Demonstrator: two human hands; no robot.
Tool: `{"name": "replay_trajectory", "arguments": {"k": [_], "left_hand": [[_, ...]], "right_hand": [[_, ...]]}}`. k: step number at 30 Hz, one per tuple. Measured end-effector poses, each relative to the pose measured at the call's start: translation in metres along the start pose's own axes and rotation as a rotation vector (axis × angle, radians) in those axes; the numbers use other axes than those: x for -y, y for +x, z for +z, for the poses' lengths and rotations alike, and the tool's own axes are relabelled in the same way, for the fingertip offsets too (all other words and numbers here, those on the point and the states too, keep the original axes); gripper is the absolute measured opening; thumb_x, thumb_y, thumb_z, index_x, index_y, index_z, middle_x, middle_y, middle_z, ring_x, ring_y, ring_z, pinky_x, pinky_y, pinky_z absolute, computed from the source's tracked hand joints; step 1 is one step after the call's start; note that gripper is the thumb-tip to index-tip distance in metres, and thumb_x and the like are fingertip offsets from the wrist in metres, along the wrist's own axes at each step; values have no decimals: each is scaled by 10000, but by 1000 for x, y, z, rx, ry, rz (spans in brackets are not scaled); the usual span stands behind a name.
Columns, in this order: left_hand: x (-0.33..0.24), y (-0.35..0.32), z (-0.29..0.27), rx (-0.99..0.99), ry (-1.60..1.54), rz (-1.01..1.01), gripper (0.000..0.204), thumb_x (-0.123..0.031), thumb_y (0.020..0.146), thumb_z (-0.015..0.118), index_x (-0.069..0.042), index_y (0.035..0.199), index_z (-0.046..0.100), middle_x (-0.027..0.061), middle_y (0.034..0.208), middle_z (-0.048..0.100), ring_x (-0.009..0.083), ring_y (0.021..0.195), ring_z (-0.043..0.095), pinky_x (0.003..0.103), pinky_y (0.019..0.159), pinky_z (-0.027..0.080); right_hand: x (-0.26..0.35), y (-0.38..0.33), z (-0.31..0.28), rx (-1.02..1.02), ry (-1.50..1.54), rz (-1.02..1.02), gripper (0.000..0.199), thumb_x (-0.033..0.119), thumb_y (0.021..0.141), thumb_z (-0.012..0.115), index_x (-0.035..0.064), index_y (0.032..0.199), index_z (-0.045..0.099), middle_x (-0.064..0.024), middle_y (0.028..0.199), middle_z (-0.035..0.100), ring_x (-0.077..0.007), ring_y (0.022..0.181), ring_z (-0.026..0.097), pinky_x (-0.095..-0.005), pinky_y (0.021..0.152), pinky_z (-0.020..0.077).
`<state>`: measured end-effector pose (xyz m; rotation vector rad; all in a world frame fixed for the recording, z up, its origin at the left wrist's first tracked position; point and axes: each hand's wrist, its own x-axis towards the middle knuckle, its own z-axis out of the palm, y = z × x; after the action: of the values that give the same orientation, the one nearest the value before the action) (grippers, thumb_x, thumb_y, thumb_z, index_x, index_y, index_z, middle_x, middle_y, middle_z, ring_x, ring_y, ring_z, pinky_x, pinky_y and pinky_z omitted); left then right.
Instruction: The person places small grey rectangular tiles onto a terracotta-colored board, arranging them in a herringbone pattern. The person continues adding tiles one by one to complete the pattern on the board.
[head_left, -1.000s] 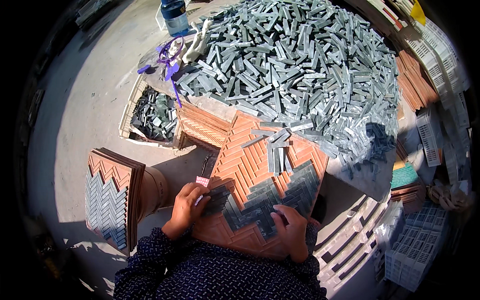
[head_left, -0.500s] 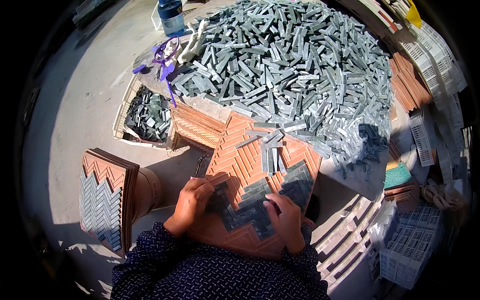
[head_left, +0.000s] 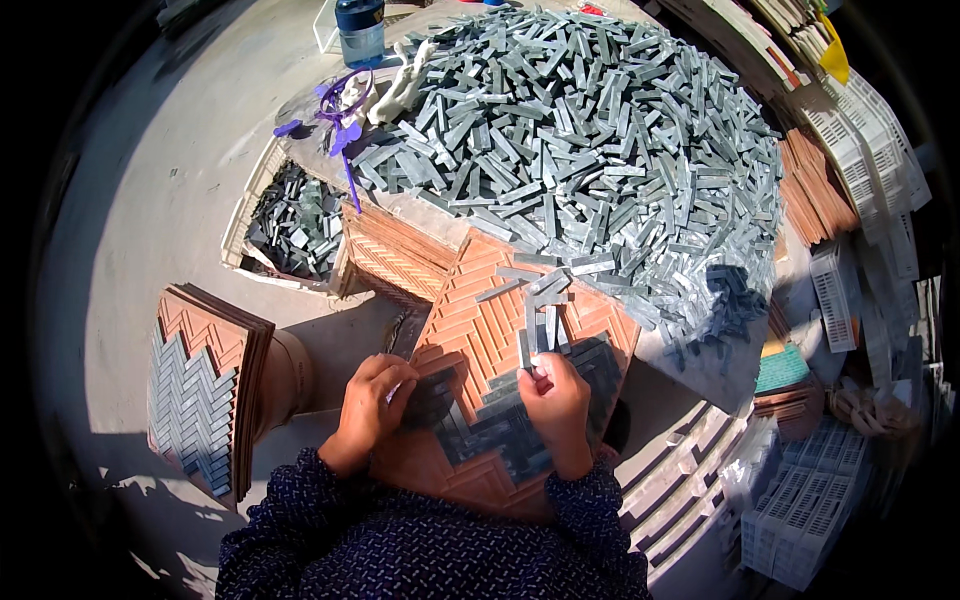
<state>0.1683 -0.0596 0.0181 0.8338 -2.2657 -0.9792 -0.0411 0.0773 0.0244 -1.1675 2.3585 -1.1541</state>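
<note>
Grooved tray (head_left: pixel 480 312): lying before bench (head_left: pixel 712 376); right hand (head_left: pixel 557 400) is pinching a grey strip (head_left: pixel 524 348) over it, left hand (head_left: pixel 370 408) is resting at its left edge, grip unclear. Loose strips (head_left: pixel 546 283): obstructing upper grooves. Strip heap (head_left: pixel 575 150): crowding bench. Cream crate (head_left: pixel 236 240): standing left.

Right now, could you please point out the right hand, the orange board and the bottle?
Right hand (head_left: pixel 558 402): head view, back of the hand.
Orange board (head_left: pixel 465 332): head view, bare grooved part.
Bottle (head_left: pixel 362 44): head view, clear lower part.

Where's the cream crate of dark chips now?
Left of centre in the head view, the cream crate sits just left of stacked orange trays.
</note>
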Motion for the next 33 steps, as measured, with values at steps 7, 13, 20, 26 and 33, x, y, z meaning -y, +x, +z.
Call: {"name": "replay_trajectory", "arguments": {"k": [7, 13, 20, 26, 33], "left_hand": [[-1, 1, 3, 14, -43, -7, 137, 4, 735, 691, -47, 860, 667, 114, 916, 647, 309, 884, 625, 376, 771, 510], [-2, 0, 3, 14, -36, -10, 123, 2, 736, 693, -36, 850, 664, 107, 901, 645, 303, 861, 624, 373, 757, 510], [-12, 32, 11, 30, -41, 98, 98, -10, 755, 688, -21, 847, 654, 118, 888, 638, 318, 831, 619, 375, 725, 509], [-22, 99, 44, 64, 82, 217, 218, -48, 783, 668, 5, 986, 611, 151, 901, 620, 353, 848, 603, 387, 745, 498], [-12, 114, 47, 118, 33, 154, 230, -49, 772, 665, 1, 991, 616, 153, 879, 626, 344, 813, 617, 379, 721, 500]], "right_hand": [[35, -43, 31, 179, -122, -183, 275, 161, 769, 707, 53, 971, 555, -116, 797, 593, -303, 682, 625, -397, 562, 517], [37, -47, 29, 185, -183, -252, 207, 135, 795, 673, 61, 929, 534, -106, 807, 578, -305, 717, 612, -392, 583, 515], [26, -43, 39, 102, -159, -309, 137, 133, 809, 660, 70, 843, 543, -97, 789, 573, -293, 708, 610, -388, 571, 508], [32, -43, 28, 102, -181, -264, 160, 164, 811, 669, 78, 934, 615, -86, 808, 599, -283, 732, 621, -383, 589, 517], [30, -49, 9, 125, -2, -218, 202, 142, 822, 679, 48, 995, 636, -112, 889, 643, -295, 778, 648, -370, 629, 532]]}}
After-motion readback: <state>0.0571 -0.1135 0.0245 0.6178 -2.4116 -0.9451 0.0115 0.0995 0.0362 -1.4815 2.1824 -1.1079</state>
